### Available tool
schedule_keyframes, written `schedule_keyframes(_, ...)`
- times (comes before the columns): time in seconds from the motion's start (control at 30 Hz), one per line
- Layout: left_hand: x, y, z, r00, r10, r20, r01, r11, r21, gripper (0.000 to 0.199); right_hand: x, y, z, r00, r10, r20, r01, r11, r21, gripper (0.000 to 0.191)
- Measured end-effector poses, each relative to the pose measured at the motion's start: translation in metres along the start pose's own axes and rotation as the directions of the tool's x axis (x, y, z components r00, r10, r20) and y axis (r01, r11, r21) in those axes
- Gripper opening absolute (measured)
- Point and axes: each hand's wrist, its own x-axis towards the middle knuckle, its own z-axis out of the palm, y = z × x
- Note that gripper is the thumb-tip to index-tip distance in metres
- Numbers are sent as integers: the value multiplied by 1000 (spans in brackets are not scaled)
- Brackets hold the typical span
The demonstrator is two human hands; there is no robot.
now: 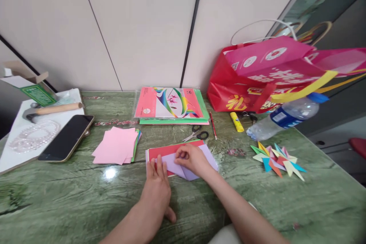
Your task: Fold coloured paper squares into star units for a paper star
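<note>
Purple paper [170,160] could crease askew if the right hand [196,160], seemingly pinching its turned flap between thumb and fingers, drags sideways; it could also slide against the red sheet [164,151] if the left hand [158,190], fingers extended and grasping nothing, eases off the left end; it lies between the hands, just below the frame's centre.

Indoor craft table [85,202], colored paper [187,172], scissors [196,133], glue [236,122]
</note>
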Motion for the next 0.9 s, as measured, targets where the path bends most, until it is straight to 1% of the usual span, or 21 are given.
schedule_keyframes(0.07,0,2,3,1000,1,31,-1,1000,-14,127,1,1,0,1000,-3,-2,3,1000,-7,9)
schedule_keyframes(0.13,1,4,6,998,4,56,-2,1000,-29,133,1,2,0,1000,-13,0,13,1000,-18,9)
schedule_keyframes(0.3,5,6,16,999,15,34,-13,998,-64,137,3,5,-2,998,-43,50,45,998,-39,11)
schedule_keyframes(0.4,9,4,20,997,37,71,-29,994,-102,137,4,5,-5,996,-51,78,54,998,-41,15)
schedule_keyframes(0.47,10,3,20,993,58,100,-45,990,-132,136,4,4,-7,994,-59,89,64,997,-46,17)
schedule_keyframes(0.6,7,1,13,987,81,139,-58,985,-162,133,2,2,-8,992,-68,102,75,995,-67,26)
schedule_keyframes(0.77,1,3,-1,983,68,168,-44,988,-145,123,-2,1,-6,988,-64,142,87,983,-161,49)
schedule_keyframes(0.83,0,3,-8,976,60,208,-31,990,-137,119,-3,0,-7,982,-64,178,96,979,-182,57)
schedule_keyframes(0.87,-1,2,-12,969,81,234,-46,988,-150,118,-3,0,-8,978,-63,200,102,977,-188,60)
schedule_keyframes(0.9,-1,1,-16,960,76,269,-35,988,-152,119,-4,-1,-10,972,-64,225,108,976,-191,61)
